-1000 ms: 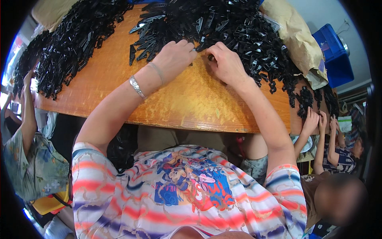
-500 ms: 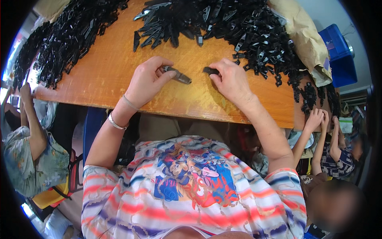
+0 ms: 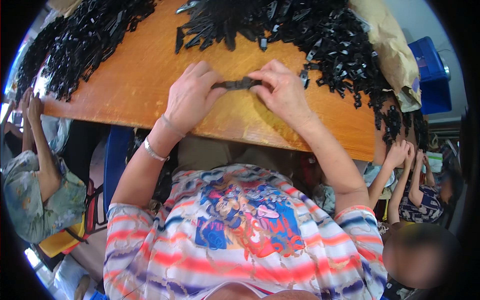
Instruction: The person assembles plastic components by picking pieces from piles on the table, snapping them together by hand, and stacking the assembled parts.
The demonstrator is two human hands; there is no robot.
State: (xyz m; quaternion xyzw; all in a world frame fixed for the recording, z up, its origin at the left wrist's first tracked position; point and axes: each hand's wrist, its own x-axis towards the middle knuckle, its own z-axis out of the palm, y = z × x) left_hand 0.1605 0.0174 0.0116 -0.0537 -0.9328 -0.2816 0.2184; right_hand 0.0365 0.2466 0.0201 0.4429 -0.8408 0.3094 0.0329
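In front of me, above the wooden table [image 3: 135, 82], my two hands bring two dark plastic pieces together end to end. My left hand [image 3: 191, 100] pinches the outer end of a long, narrow black plastic part [image 3: 232, 84] between thumb and fingers. From the other side, my right hand [image 3: 286, 95] grips a short black plastic piece [image 3: 248, 81], which meets the long part's right end. Fingertips cover the outer ends of both. Whether the pieces are locked together or only touching, I cannot tell.
Heaps of black plastic parts lie at the far left [image 3: 95, 42] and far right [image 3: 325, 55] of the table. A brown paper bag [image 3: 387, 50] lies beyond the right heap, near a blue bin [image 3: 431, 70]. Co-workers' hands show at the left edge [image 3: 33, 107] and right edge [image 3: 399, 153].
Both hands have come closer together, and the two pieces, apart before, now meet. The long part has turned from slanted to nearly level. The whole view has shifted slightly.
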